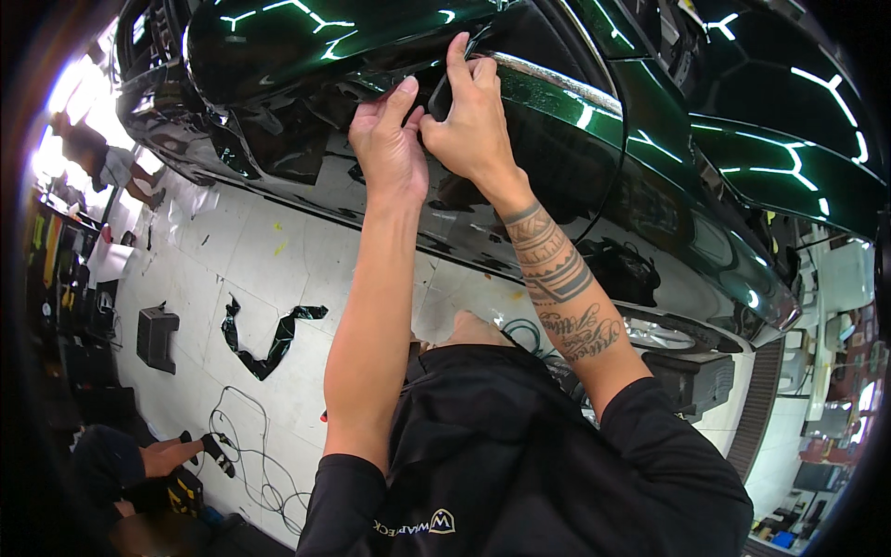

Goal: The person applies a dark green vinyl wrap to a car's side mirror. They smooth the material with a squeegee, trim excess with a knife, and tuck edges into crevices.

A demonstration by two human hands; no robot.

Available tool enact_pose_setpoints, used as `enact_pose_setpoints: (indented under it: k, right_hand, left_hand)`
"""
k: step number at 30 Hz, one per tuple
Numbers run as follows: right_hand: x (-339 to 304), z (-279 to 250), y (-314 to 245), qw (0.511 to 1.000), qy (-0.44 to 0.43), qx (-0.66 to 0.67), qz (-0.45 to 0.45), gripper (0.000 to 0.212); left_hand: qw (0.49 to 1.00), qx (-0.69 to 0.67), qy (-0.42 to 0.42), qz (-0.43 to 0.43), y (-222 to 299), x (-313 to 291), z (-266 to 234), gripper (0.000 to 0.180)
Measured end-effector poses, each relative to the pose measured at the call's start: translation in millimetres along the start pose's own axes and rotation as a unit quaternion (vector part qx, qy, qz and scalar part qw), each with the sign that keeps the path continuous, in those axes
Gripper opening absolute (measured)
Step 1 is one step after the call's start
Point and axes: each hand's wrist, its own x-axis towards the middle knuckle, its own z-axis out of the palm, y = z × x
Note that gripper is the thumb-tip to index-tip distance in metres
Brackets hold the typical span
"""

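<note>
A glossy dark green car fills the upper part of the head view. Below its rounded green panel [278, 56], a loose edge of dark green film [441, 96] runs between my hands. My left hand [390, 144] is closed, its thumb pressed against curled fingers at the film's edge. Close beside it on the right, my right hand [475, 121] is also closed on the film, its forefinger pointing up along the panel's edge. The fingertips behind the film are partly hidden. A bright trim strip [557, 82] runs along the body to the right.
On the floor lie a crumpled dark film strip [264, 357] and loose cables [251, 455]. A black step stool [158, 337] stands left. One person sits at lower left [121, 464]; another is at upper left [111, 165]. A dark box [691, 381] stands near the wheel [659, 332].
</note>
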Motion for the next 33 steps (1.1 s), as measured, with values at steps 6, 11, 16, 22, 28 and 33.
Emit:
enact_pose_setpoints:
  k: [6,11,16,22,28,33]
  right_hand:
    - [-7,16,6,0.994,0.002,0.103,0.021,0.098]
    - [-8,15,7,0.988,-0.011,0.15,0.03,0.101]
    - [-5,0,15,0.968,-0.086,0.234,0.04,0.098]
    - [-6,11,9,0.963,-0.054,0.264,0.017,0.093]
    - [-20,31,-16,0.938,-0.102,0.327,0.058,0.073]
    - [-11,43,19,0.83,0.076,0.502,0.231,0.043]
  left_hand:
    - [0.998,0.061,-0.005,0.0,8,-8,3,0.03]
    - [0.981,0.194,-0.006,0.005,18,-13,-7,0.019]
    - [0.795,0.549,-0.065,0.249,47,-34,8,0.01]
    - [0.433,0.714,-0.181,0.52,96,16,45,0.026]
    - [0.289,0.796,-0.302,0.438,96,66,81,0.059]
    - [0.241,0.807,-0.3,0.449,73,75,84,0.062]
